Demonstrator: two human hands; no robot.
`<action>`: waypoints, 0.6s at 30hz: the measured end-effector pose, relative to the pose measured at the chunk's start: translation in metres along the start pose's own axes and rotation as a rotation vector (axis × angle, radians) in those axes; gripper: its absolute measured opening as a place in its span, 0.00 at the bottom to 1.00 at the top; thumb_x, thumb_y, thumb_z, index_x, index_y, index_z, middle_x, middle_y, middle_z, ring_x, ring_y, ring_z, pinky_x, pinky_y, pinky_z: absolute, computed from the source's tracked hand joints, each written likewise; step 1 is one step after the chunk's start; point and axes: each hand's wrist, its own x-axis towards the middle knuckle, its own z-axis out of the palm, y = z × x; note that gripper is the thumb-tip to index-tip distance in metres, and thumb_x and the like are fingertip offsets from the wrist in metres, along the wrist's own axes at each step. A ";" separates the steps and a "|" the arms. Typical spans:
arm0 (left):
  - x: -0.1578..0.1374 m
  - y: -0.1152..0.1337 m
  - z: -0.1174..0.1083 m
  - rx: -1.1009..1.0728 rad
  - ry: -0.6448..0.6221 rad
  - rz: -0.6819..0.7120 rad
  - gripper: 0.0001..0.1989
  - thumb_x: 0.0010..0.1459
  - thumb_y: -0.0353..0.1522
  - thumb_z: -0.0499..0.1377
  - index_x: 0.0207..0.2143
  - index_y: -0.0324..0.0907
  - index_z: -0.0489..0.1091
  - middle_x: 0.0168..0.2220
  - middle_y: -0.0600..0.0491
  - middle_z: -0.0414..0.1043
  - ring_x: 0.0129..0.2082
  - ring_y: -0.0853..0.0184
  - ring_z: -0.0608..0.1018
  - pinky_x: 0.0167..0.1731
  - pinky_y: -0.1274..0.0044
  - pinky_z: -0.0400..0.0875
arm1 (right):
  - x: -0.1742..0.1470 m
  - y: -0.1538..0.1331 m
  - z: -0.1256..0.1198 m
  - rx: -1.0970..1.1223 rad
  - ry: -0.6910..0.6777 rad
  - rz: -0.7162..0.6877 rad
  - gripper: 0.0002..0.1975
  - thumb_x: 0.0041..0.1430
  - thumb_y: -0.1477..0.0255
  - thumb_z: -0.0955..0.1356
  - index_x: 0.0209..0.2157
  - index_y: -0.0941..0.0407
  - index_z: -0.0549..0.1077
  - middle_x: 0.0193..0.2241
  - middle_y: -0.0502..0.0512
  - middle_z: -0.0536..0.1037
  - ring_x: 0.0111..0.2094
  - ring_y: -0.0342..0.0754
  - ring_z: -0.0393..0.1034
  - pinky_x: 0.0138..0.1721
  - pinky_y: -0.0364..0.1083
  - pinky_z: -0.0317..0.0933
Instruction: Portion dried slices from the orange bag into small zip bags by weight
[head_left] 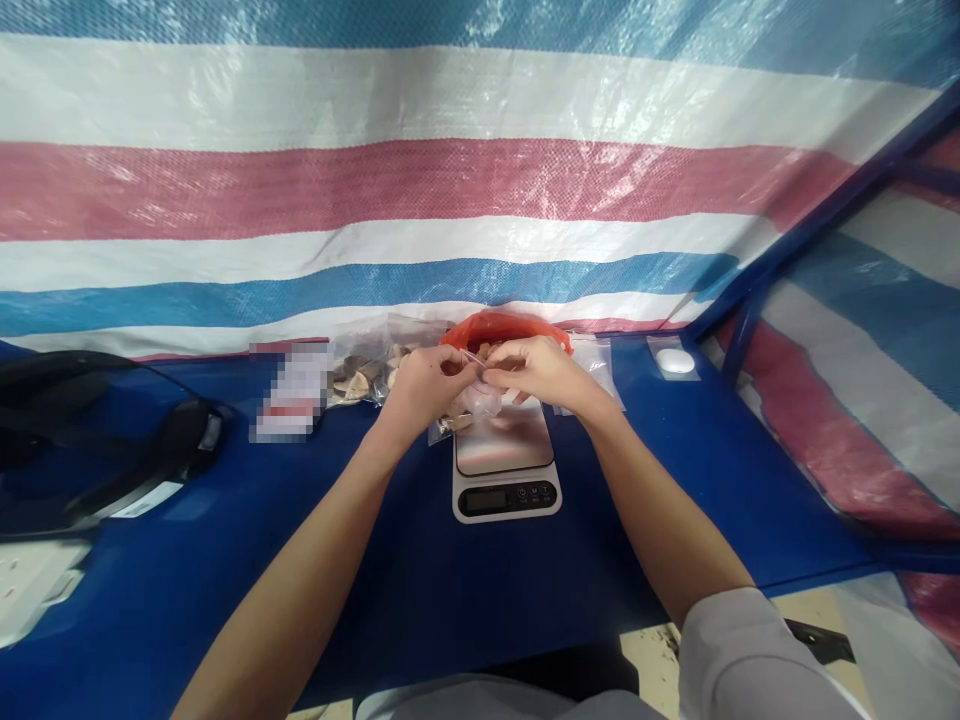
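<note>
My left hand (431,383) and my right hand (538,369) meet over the back of a kitchen scale (504,448). Both pinch the top edge of a small clear zip bag (480,400), which hangs between them. What the bag holds is too blurred to make out. Behind my hands lies an orange-red plastic bag (502,325) with brownish pieces inside. Left of my left hand are clear bags with dried slices (352,383). Clear flat bags (596,365) lie just beyond my right hand. The scale's display looks dark.
On the blue table (480,590), a black strapped headset (180,440) and a white power strip (37,585) sit at the left. A blurred-out packet (292,395) lies near the slices. A round white item (675,360) on a clear bag is at the back right. Striped sheeting (375,180) hangs behind.
</note>
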 end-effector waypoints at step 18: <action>-0.001 -0.013 -0.026 0.040 -0.092 0.257 0.23 0.57 0.46 0.63 0.49 0.41 0.75 0.48 0.47 0.78 0.46 0.58 0.79 0.48 0.71 0.72 | 0.001 0.012 -0.013 0.125 0.068 0.039 0.06 0.51 0.69 0.74 0.29 0.57 0.82 0.25 0.52 0.80 0.23 0.42 0.74 0.24 0.39 0.71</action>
